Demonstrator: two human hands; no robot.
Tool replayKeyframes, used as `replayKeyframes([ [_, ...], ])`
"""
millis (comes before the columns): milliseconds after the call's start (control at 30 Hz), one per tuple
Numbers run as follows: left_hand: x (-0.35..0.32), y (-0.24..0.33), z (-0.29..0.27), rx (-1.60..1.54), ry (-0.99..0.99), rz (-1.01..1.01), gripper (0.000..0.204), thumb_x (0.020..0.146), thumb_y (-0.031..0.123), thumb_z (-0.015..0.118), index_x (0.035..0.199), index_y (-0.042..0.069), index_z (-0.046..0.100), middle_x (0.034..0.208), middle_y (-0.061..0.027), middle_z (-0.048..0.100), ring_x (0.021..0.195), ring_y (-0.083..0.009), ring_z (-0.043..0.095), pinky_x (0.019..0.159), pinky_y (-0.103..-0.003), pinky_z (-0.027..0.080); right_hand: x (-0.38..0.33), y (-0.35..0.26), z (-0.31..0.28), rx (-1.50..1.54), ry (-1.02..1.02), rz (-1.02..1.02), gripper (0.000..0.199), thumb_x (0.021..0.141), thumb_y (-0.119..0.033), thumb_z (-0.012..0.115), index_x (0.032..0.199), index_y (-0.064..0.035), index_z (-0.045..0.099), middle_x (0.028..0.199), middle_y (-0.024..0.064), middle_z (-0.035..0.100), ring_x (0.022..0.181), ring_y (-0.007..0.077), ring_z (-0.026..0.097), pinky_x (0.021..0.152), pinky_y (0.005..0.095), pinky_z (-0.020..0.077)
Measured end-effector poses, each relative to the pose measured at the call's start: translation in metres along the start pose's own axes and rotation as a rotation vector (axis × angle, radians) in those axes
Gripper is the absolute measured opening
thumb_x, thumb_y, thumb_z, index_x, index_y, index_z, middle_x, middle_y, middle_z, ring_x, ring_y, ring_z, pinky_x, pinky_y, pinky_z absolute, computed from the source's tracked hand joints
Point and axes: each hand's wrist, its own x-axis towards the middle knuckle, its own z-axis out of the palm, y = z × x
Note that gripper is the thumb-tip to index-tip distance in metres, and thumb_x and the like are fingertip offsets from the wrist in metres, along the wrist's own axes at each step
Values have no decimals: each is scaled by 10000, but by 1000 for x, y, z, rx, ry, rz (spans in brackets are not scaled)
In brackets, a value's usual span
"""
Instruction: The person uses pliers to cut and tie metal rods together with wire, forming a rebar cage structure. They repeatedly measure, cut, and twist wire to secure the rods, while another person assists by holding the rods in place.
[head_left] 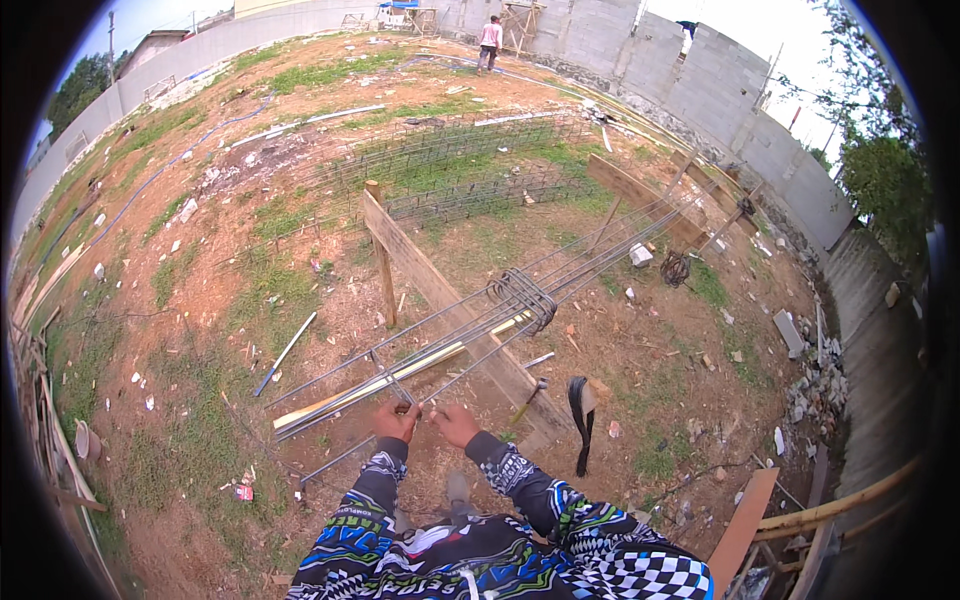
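Observation:
My left hand is closed at the corner of a square steel stirrup, near the close end of several long rebar rods. Right beside it, my right hand has its fingers pinched together at the same corner; what they hold is too small to make out. The rods slope away to the far right across a wooden plank propped on posts. A bunch of stirrups hangs around the rods at that plank. A bundle of black tie wire hangs at the plank's right end.
Finished rebar cages lie on the grass ahead. A second plank support carries the rods' far end. A pale pipe lies on the left ground, a bucket farther left. Another person stands by the block wall.

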Motion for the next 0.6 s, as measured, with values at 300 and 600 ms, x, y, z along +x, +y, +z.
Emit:
replayKeyframes([
  [300, -16, -7, -25, 227, -84, 606, 249, 806, 206, 710, 1045, 135, 710, 895, -124, 696, 741, -274, 679, 665, -360, 529, -30, -71, -4, -606, -214, -63, 173, 837, -204, 548, 859, -54, 630, 744, 199, 655, 729, 400, 644, 670, 483, 512],
  [600, -7, 12, -16, 26, -97, 156, 135, 793, 193, 701, 881, 99, 739, 784, -119, 706, 742, -252, 691, 690, -337, 526, 12, -21, -24, -627, -231, 147, 199, 770, -217, 625, 898, -68, 658, 864, 203, 669, 835, 377, 655, 733, 469, 519],
])
